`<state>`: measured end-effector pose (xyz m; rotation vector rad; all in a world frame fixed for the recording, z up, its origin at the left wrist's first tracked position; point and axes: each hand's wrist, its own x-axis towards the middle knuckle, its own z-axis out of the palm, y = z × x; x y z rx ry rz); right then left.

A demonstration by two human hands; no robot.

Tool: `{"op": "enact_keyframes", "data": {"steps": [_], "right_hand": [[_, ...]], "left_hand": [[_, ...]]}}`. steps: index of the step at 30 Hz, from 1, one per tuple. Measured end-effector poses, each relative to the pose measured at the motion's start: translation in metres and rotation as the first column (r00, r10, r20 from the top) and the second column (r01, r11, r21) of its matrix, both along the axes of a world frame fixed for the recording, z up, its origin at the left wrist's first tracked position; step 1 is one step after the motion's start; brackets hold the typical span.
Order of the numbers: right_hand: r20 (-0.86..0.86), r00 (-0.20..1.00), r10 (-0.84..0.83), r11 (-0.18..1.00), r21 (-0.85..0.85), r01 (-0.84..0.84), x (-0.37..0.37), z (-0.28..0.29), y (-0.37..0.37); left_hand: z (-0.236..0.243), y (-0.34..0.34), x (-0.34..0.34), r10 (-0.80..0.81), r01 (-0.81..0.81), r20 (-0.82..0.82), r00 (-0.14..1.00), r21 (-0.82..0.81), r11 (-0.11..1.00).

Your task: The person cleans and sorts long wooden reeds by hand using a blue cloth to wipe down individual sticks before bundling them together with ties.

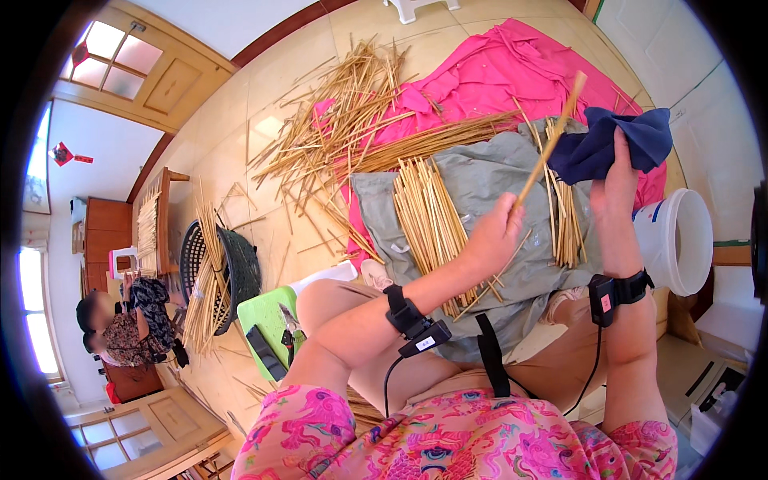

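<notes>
Stick [551, 140] clenched in left hand [499, 228], cloth [650, 141] in right [614, 179]

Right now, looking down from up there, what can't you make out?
All in the head view:
Some fingers of the right hand: hidden by the dark blue cloth.
White stool: cut off by the upper edge.
Floor beneath the pink cloth: covered by it.
Label on the black forearm device: too small.
</notes>
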<state>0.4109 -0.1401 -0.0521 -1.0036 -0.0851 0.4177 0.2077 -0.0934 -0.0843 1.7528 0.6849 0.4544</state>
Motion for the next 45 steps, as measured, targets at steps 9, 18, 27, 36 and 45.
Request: {"op": "enact_keyframes", "data": {"steps": [9, 18, 27, 36, 45], "right_hand": [[0.216, 0.857, 0.468, 0.861, -0.329, -0.387, -0.100, -0.030, 0.000], [0.120, 0.972, 0.202, 0.954, -0.250, -0.167, -0.046, -0.010, 0.009], [0.099, 0.924, 0.370, 0.904, -0.267, -0.333, -0.093, -0.032, 0.002], [-0.043, 0.978, 0.204, 0.965, -0.160, -0.208, -0.036, -0.006, 0.004], [0.011, 0.908, 0.419, 0.869, -0.295, -0.397, -0.089, -0.018, -0.005]], "left_hand": [[-0.012, 0.004, -0.002, -0.016, 0.035, -0.081, 0.997, 0.239, 0.970], [-0.003, -0.024, -0.007, -0.109, 0.127, -0.116, 0.987, 0.163, 0.978], [-0.007, 0.013, 0.002, -0.071, 0.064, 0.032, 0.997, 0.179, 0.982], [0.013, -0.006, -0.010, -0.307, 0.330, 0.171, 0.936, -0.732, 0.596], [0.010, 0.021, -0.001, -0.169, 0.213, 0.143, 0.975, -0.821, 0.530]]}}
